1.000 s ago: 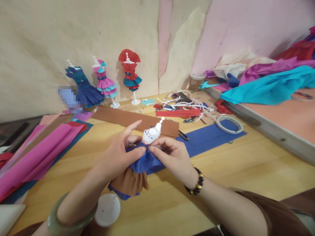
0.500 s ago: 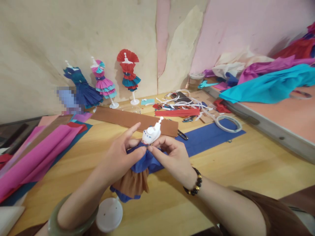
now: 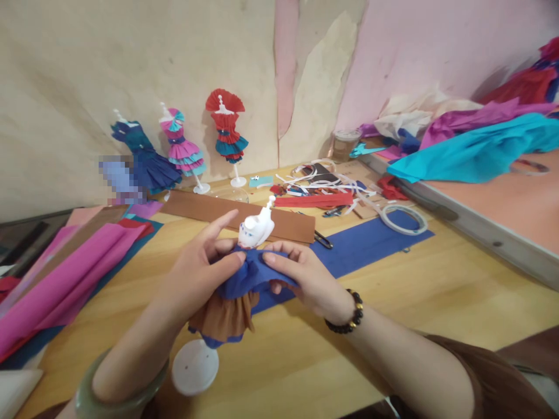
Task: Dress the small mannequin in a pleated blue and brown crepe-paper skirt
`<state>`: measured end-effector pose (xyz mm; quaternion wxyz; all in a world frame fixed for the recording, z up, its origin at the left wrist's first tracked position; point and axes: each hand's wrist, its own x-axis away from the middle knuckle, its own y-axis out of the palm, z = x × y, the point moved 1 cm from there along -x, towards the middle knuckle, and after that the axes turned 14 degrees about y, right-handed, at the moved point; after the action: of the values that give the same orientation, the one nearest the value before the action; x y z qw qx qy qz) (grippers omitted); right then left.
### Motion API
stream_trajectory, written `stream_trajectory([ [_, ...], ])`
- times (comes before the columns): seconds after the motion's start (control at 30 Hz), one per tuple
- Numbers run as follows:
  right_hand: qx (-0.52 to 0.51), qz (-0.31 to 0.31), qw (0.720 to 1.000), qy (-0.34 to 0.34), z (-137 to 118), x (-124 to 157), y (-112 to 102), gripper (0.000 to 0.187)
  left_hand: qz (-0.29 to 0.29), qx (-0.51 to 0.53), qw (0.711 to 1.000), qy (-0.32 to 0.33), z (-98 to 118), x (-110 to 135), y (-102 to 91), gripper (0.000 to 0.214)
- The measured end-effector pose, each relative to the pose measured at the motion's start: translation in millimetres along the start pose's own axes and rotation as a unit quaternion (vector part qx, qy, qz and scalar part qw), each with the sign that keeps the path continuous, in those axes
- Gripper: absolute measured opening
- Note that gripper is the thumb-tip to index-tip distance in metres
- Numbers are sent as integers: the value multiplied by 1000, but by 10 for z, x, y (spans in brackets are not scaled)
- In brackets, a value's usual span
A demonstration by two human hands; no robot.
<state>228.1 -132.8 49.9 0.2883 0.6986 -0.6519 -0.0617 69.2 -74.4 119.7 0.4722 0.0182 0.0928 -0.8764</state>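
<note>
The white dress form (image 3: 262,227) and my left hand (image 3: 196,262) have shifted left, parting the thumbs. I see the form between both hands over the bench (image 3: 349,361), tilted, neck upper right, base (image 3: 195,369) lower left; left grips its waist, right hand (image 3: 312,282) pinches the blue ruffle (image 3: 251,276).

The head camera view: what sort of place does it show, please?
Probably a small craft workspace for miniature dresses; whether in a home or a workshop, I cannot tell. The signs: a small skirted mannequin, a red-and-teal dressed mannequin behind it, and what looks like a tape roll.
</note>
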Motion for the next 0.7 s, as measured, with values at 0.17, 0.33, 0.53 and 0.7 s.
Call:
stream_trajectory([
  [0.17,104,115,960,-232,-10,91,-34,40,48,18,998,30,-22,-10,10,94],
  [0.33,401,208,716,-532,-28,283,39,41,71,47,996,14,-50,-11,70,96],
  [0.53,495,227,595,-591,-22,319,105,12,65,51,997,-9,-69,27,164,94],
  [0.7,555,155,576,-580,-7,376,143,11,75,57,996,-7,-95,6,150,96],
])
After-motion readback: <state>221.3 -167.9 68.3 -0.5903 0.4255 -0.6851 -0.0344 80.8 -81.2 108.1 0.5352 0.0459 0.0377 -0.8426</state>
